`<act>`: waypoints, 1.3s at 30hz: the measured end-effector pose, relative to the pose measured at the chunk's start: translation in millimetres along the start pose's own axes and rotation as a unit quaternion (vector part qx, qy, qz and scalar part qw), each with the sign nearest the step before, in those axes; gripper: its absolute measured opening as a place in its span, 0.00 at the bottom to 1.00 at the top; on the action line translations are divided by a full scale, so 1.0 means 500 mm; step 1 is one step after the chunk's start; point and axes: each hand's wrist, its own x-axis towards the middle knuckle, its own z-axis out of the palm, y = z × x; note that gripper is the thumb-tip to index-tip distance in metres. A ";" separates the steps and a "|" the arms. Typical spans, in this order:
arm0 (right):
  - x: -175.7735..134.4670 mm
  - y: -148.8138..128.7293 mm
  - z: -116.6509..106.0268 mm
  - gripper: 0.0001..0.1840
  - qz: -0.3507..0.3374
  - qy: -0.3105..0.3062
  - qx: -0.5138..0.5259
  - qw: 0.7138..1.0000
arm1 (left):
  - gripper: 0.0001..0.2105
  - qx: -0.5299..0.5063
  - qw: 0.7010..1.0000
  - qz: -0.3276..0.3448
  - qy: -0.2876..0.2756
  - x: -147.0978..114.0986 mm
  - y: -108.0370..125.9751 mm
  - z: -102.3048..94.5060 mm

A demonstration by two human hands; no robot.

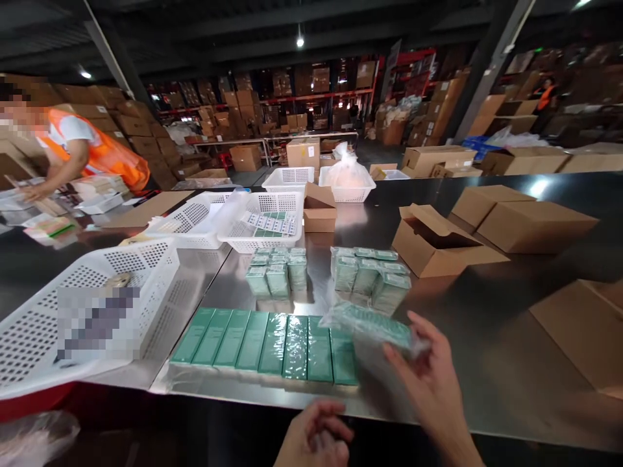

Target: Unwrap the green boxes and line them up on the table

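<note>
My right hand [433,376] is closed on one end of a green box in clear plastic wrap [374,324], held tilted above the metal table. Beneath it, a row of several flat green boxes [260,344] lies side by side along the table's front edge, some with shiny film on them. My left hand [316,434] is low in front of that edge, its fingers loosely curled and apart, with nothing evident in them. Behind the row stand two groups of upright green boxes, a left group [277,275] and a plastic-wrapped right group [367,275].
White perforated baskets stand left, one with a partly blurred item [160,259], another with green boxes and label sheets [228,240]. An open carton [433,250] and closed cartons [535,224] lie right. A co-worker in an orange vest [107,152] bends over the far left.
</note>
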 end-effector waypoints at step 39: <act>-0.043 0.101 0.020 0.38 0.271 -0.152 0.023 0.950 | 0.17 0.165 0.980 -0.083 -0.072 0.073 -0.029 0.095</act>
